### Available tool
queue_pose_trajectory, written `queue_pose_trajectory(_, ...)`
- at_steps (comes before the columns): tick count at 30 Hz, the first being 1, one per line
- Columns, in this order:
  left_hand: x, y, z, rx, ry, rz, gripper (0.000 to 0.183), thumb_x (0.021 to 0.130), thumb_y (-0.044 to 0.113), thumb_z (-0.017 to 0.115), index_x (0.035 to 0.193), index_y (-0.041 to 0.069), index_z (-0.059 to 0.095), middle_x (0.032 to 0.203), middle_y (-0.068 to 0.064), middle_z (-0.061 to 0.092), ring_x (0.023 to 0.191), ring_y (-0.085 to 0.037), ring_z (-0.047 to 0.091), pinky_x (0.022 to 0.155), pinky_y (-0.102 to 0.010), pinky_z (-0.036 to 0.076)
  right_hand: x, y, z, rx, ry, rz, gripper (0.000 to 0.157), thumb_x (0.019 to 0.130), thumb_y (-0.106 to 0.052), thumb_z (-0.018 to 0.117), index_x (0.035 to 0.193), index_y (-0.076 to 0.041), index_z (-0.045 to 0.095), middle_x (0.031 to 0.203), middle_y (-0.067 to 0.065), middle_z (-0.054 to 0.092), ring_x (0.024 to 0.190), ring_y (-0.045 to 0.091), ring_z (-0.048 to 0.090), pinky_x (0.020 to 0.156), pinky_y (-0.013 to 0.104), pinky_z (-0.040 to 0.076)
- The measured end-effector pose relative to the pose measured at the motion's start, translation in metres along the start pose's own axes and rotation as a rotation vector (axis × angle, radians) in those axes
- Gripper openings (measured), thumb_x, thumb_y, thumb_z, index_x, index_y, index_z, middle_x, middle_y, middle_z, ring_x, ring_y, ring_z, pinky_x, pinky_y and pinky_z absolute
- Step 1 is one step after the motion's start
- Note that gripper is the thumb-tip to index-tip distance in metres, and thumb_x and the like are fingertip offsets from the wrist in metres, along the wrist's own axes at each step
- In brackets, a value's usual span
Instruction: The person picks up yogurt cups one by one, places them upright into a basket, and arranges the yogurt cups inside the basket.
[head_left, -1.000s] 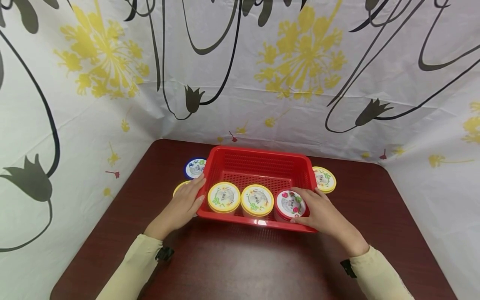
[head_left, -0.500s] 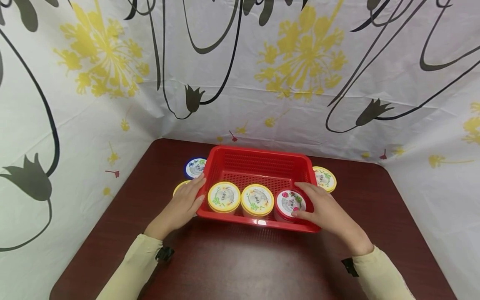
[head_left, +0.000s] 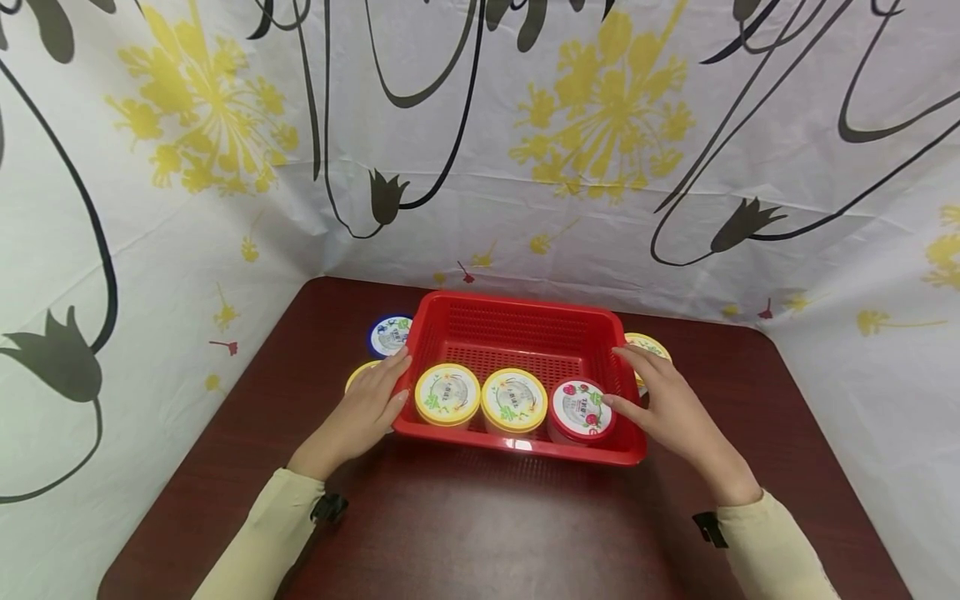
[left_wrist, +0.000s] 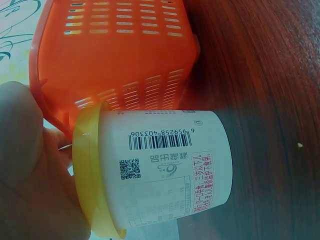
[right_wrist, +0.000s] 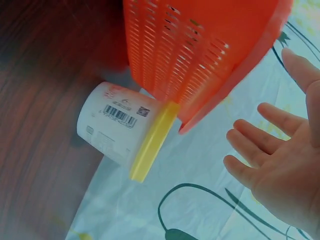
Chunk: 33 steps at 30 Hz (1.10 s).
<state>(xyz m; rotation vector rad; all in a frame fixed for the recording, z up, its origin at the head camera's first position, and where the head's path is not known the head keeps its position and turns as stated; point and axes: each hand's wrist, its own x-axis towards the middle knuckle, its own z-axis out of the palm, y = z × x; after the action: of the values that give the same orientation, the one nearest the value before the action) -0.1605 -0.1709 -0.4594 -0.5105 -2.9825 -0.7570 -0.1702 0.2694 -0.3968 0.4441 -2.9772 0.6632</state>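
A red plastic basket (head_left: 517,302) holds two yellow-lidded tubs (head_left: 447,395) and a red-lidded tub (head_left: 579,409) in a row along its near side. My left hand (head_left: 358,412) rests with extended fingers at the basket's left rim, over a yellow-lidded tub (left_wrist: 160,170) standing outside. My right hand (head_left: 678,417) is spread above the basket's right end, holding nothing, its thumb close to the red lid. The right wrist view shows that hand (right_wrist: 275,160) apart from the basket wall (right_wrist: 180,50), palm and fingers bare.
Outside the basket, a blue-lidded tub (head_left: 387,335) stands at the back left. Another yellow-lidded tub (head_left: 649,343) stands beyond the right wall, partly behind my right hand. A dark wood table (head_left: 480,525) meets a patterned white cloth (head_left: 465,208) at its back and sides.
My right hand has let go of the red-lidded tub and drawn off to the right, its fingers spreading. The tub stays in the basket; my left hand has not moved.
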Motion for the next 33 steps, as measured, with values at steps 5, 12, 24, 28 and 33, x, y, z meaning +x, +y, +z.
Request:
queue_pose_trajectory(5,0.0,0.0,0.0,-0.002,0.003,-0.002,0.069,0.099,0.038,0.054,0.158,0.025,0.02,0.167,0.005,0.02,0.152,-0.024,0.025,0.119,-0.055,0.034,0.003,0.012,0.004,-0.004,0.078,-0.016,0.078,0.084,-0.032,0.078,0.148,-0.008,0.041,0.153,0.022,0.038,0.136,0.044,0.037,0.089,0.066,0.052)
queue_pose_trajectory(12,-0.001,0.001,0.001,-0.013,-0.006,-0.017,0.072,0.098,0.038,0.056,0.159,0.026,0.02,0.167,0.006,0.019,0.152,-0.024,0.025,0.117,-0.055,0.036,0.006,0.036,0.008,0.02,0.179,0.03,0.072,0.088,-0.03,0.073,0.148,-0.006,0.04,0.153,0.025,0.035,0.135,0.047,0.035,0.092,0.071,0.047)
queue_pose_trajectory(24,-0.001,0.001,0.001,-0.019,0.003,-0.003,0.071,0.098,0.037,0.056,0.158,0.026,0.02,0.167,0.006,0.019,0.152,-0.023,0.026,0.118,-0.054,0.036,0.008,0.051,0.011,0.016,0.17,0.064,0.073,0.09,-0.036,0.07,0.148,-0.005,0.04,0.153,0.027,0.034,0.135,0.049,0.034,0.095,0.073,0.043)
queue_pose_trajectory(28,-0.001,0.001,0.001,-0.016,0.004,-0.006,0.071,0.098,0.037,0.056,0.158,0.026,0.02,0.167,0.006,0.019,0.152,-0.023,0.026,0.118,-0.054,0.036,0.009,0.054,0.011,0.015,0.159,0.087,0.074,0.09,-0.039,0.07,0.149,-0.006,0.038,0.154,0.027,0.032,0.136,0.049,0.032,0.096,0.074,0.042)
queue_pose_trajectory(33,-0.002,0.001,0.002,-0.012,0.005,-0.01,0.071,0.098,0.038,0.056,0.158,0.026,0.02,0.166,0.006,0.02,0.152,-0.023,0.026,0.118,-0.054,0.036,0.009,0.06,0.014,0.004,0.18,0.095,0.072,0.09,-0.035,0.07,0.147,-0.003,0.04,0.154,0.029,0.032,0.136,0.051,0.032,0.097,0.075,0.041)
